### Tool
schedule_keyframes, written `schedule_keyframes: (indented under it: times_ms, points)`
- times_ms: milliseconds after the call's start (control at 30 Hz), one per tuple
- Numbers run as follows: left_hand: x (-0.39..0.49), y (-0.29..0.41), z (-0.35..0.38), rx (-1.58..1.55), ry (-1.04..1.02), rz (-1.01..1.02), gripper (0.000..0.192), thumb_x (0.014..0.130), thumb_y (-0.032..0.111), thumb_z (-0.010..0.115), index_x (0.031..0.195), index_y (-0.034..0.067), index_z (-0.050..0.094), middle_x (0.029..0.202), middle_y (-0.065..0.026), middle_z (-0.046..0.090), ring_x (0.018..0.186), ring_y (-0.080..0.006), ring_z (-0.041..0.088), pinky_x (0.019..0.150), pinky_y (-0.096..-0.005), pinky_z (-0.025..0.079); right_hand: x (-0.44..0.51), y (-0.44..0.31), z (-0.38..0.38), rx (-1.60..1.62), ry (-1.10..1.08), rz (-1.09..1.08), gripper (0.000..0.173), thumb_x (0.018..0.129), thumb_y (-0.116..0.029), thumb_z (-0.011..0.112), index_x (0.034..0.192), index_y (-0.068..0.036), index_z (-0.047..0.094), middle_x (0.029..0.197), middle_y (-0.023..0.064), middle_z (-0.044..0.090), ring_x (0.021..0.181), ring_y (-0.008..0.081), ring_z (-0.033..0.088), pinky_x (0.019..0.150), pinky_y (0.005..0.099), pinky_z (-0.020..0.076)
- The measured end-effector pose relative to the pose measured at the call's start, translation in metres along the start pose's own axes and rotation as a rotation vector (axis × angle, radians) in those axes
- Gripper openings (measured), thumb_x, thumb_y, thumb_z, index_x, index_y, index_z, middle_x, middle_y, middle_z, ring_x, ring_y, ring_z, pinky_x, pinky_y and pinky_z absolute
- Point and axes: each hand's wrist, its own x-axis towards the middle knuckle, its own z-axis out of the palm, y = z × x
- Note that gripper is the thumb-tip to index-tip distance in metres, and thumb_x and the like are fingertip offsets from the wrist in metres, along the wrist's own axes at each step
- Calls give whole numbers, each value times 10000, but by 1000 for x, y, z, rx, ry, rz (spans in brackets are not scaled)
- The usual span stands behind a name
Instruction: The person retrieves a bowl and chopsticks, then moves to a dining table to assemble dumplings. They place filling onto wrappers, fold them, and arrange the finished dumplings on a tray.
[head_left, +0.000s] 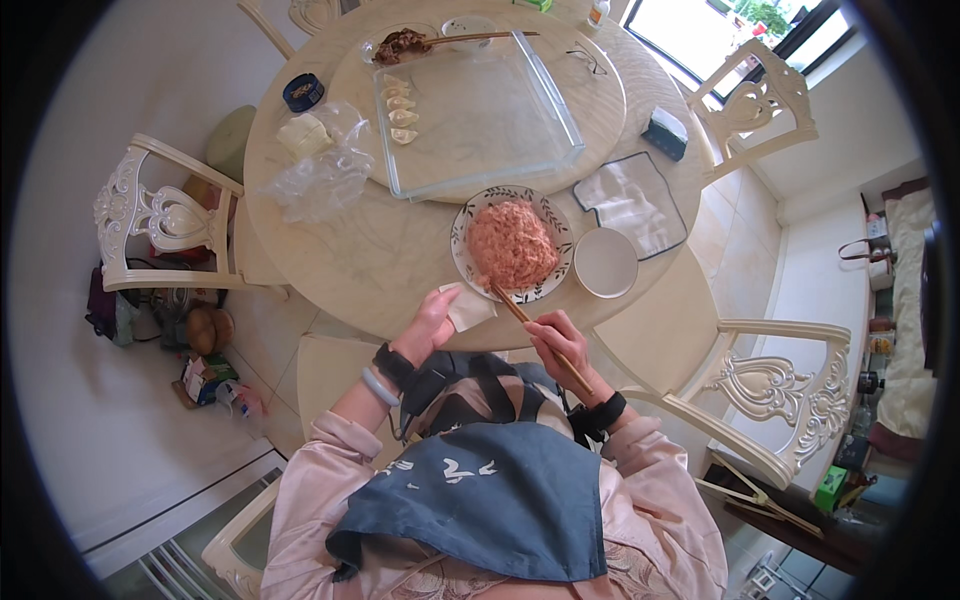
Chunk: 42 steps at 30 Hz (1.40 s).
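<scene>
My left hand (433, 324) holds a thin, pale dough wrapper (472, 309) by one side, just below the plate. In my right hand (559, 348) is a pair of wooden chopsticks (513, 306), their tips at the near edge of a mound of pink minced meat (514, 244). That meat fills a white plate with a dark leaf pattern (461, 259). Beyond the plate lies a large glass tray (480, 127), where several folded dumplings (403, 118) stand in a row along its left side. A stack of pale wrappers (304, 136) sits by a clear plastic bag (330, 176) at left.
A white bowl (606, 262) stands right of the plate, near a white cloth (637, 202) and a tissue pack (665, 133). Farther back are a dish of dark food (403, 46), a small bowl (469, 30), eyeglasses (589, 58) and a blue round tin (303, 92). Carved chairs (172, 214) surround the round table (322, 262).
</scene>
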Motion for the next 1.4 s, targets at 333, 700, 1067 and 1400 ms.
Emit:
schedule_keyframes:
  times_ms: [333, 700, 1067, 1400]
  points:
    - [20, 11, -21, 11, 25, -48, 331, 984, 229, 422, 1162, -38, 500, 1129, -163, 595, 1034, -285, 599, 955, -445, 462, -4, 3, 2, 92, -215, -122, 394, 748, 93, 612, 1124, -20, 588, 970, 134, 506, 828, 262, 576, 683, 340, 501]
    - [0, 10, -24, -48, -30, -89, 371, 1002, 280, 366, 1146, -35, 500, 1119, -148, 593, 1027, -267, 596, 973, -434, 456, 13, -16, -19, -124, -451, -447, 403, 759, -69, 601, 1139, 50, 545, 1036, 137, 515, 982, 288, 544, 831, 372, 464]
    - [-62, 44, 20, -172, -228, 88, 469, 997, 333, 372, 1297, -25, 415, 1287, -165, 512, 1188, -281, 506, 1036, -429, 390, 44, -48, -33, 631, -65, 225, 206, 918, -92, 516, 1015, 60, 616, 955, 129, 572, 854, 226, 653, 742, 308, 519]
    - [-78, 60, 72, -181, -360, 210, 534, 988, 383, 365, 1318, -36, 389, 1337, -181, 464, 1257, -296, 438, 1087, -418, 319, 70, -40, -48, 883, 147, 230, 303, 946, -202, 500, 1012, 74, 604, 950, 118, 516, 825, 294, 635, 737, 381, 517]
